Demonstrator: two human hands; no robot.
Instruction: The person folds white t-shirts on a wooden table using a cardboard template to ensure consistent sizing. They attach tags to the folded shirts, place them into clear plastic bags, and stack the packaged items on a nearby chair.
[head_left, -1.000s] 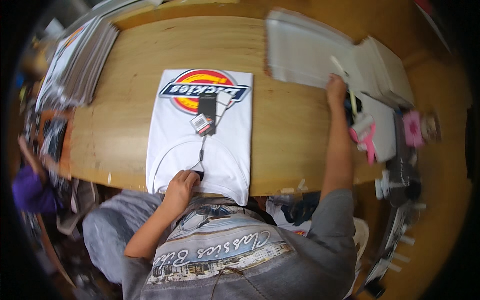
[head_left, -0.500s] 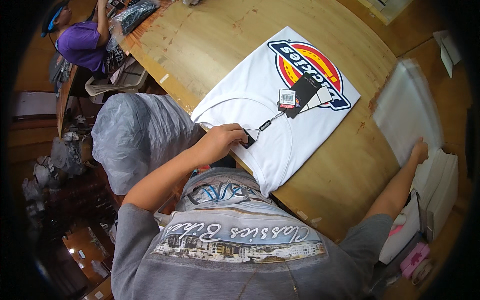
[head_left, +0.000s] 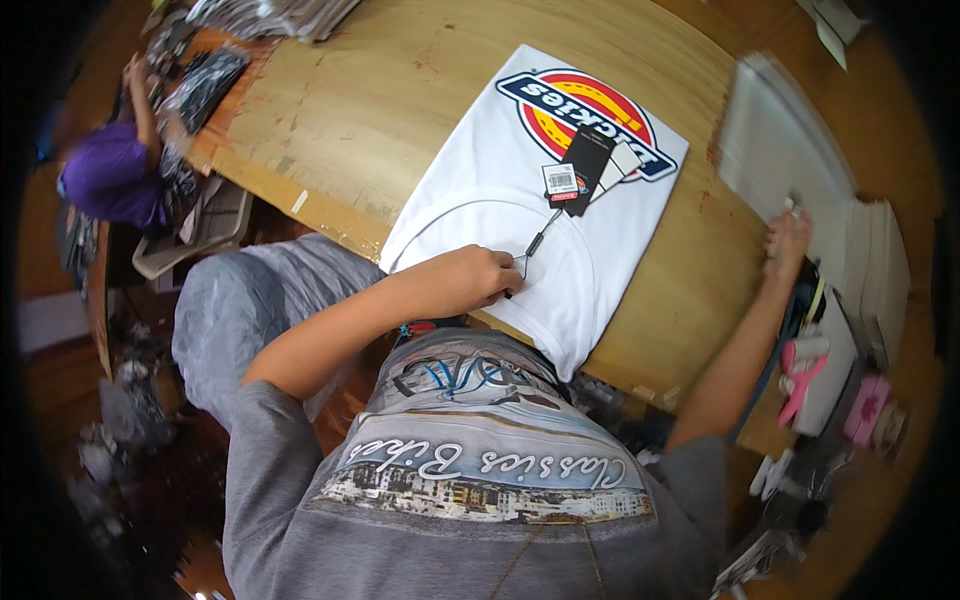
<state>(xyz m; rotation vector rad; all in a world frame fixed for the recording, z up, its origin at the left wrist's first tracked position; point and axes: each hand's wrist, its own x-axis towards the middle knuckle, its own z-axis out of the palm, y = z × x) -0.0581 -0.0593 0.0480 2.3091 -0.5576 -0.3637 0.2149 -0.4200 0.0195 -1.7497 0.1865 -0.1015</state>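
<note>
A folded white T-shirt (head_left: 480, 170) with a large red, yellow and navy printed logo lies on the wooden table in front of me. My left hand (head_left: 482, 277) is closed in a pinch at its neckline, over the dark neck label. From there a dark cord runs to the hang tags (head_left: 580, 170), black and white, resting on the shirt. Off to the right, my right hand (head_left: 788, 240) is curled at the lower edge of a whitish translucent sheet (head_left: 780, 135). Something small and white shows at its fingertips, too blurred to name.
Grey plastic wrapping (head_left: 240, 320) bulges beside the table at left. A person in a purple top (head_left: 115, 175) works at the far left. White stacked blocks (head_left: 880, 280) and a pink-handled tool (head_left: 800, 375) sit at right. Bagged items (head_left: 208, 85) lie at the table's far left corner.
My right hand has moved left and upward in the view, and its fingers are more curled. My left hand stays at the shirt's neckline, now covering more of the label. The view has shifted.
</note>
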